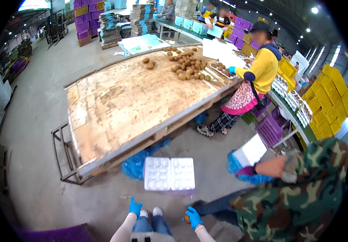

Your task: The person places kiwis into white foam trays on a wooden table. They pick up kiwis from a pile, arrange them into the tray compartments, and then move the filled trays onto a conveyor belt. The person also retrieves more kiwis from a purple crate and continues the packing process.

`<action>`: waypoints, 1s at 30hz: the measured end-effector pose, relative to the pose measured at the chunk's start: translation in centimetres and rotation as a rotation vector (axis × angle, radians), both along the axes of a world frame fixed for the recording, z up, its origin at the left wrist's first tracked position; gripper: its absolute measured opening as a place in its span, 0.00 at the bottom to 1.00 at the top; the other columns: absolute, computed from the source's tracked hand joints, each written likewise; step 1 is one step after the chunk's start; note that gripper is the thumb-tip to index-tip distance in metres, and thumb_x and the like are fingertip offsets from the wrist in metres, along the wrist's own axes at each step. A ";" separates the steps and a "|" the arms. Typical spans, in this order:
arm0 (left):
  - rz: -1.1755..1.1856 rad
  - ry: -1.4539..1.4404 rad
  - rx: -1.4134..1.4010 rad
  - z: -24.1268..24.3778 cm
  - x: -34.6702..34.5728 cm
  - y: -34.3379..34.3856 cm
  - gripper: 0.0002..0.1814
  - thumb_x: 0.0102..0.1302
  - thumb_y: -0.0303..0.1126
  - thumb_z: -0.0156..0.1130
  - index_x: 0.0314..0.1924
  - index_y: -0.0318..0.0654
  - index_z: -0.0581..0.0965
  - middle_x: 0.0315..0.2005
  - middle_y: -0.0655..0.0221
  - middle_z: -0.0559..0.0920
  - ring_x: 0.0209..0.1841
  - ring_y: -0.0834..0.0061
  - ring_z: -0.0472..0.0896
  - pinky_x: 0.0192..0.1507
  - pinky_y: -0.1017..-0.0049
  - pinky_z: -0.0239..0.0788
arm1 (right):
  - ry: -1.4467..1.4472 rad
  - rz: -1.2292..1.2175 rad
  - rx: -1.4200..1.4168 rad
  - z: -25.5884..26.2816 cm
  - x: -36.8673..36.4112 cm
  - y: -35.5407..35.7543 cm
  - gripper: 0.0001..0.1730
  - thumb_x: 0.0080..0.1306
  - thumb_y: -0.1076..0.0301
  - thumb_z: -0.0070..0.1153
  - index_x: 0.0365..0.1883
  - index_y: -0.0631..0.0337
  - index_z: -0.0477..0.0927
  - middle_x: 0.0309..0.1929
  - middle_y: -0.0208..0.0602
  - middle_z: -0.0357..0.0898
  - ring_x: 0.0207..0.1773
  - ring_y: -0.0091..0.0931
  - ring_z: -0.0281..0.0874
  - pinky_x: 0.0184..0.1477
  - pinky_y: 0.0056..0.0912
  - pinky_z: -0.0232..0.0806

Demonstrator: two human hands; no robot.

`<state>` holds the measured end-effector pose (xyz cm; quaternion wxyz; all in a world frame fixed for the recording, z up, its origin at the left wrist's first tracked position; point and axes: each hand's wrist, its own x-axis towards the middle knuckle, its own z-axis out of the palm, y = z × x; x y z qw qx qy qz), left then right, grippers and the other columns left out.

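Note:
In a blue glove, my left hand (135, 207) hangs above the floor with its fingers apart and nothing in them. My right hand (195, 217), gloved the same way, holds a brown kiwifruit (187, 219). Just ahead of both hands lie two white moulded trays (157, 174) side by side, their cups bare. A purple edge shows beneath them, and a blue plastic bag (131, 168) lies at their left.
A wooden sorting table (125, 99) stands ahead, bearing a pile of kiwifruit (189, 65). Its metal frame (68, 163) juts out at the left. A co-worker in camouflage (295, 193) bends close on my right; another in yellow (260, 68) stands beside the table. A purple crate (56, 234) sits lower left.

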<state>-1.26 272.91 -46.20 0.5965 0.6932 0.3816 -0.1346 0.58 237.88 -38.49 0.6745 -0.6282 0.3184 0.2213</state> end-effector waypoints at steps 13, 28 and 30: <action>-0.181 0.154 0.392 -23.3 19.7 -2.6 0.49 0.46 0.42 0.74 0.65 0.33 0.61 0.60 0.49 0.69 0.61 0.54 0.69 0.60 0.64 0.64 | 0.151 1.212 -1.004 -23.7 23.3 -6.4 0.16 0.62 0.68 0.50 0.49 0.59 0.76 0.46 0.43 0.79 0.54 0.42 0.74 0.57 0.56 0.62; -0.252 0.240 0.115 -13.0 17.7 0.7 0.20 0.61 0.37 0.62 0.48 0.30 0.74 0.44 0.56 0.80 0.43 0.64 0.78 0.46 0.67 0.69 | 0.117 0.431 -0.404 -18.1 19.5 2.3 0.35 0.59 0.58 0.57 0.63 0.64 0.66 0.55 0.48 0.70 0.56 0.42 0.69 0.61 0.44 0.61; -0.286 0.150 0.227 -11.2 18.1 -1.0 0.21 0.62 0.35 0.61 0.52 0.31 0.72 0.48 0.54 0.78 0.48 0.62 0.77 0.50 0.66 0.68 | 0.039 0.317 -0.438 -14.2 19.4 0.6 0.30 0.62 0.60 0.55 0.62 0.58 0.69 0.54 0.43 0.72 0.56 0.36 0.71 0.59 0.36 0.64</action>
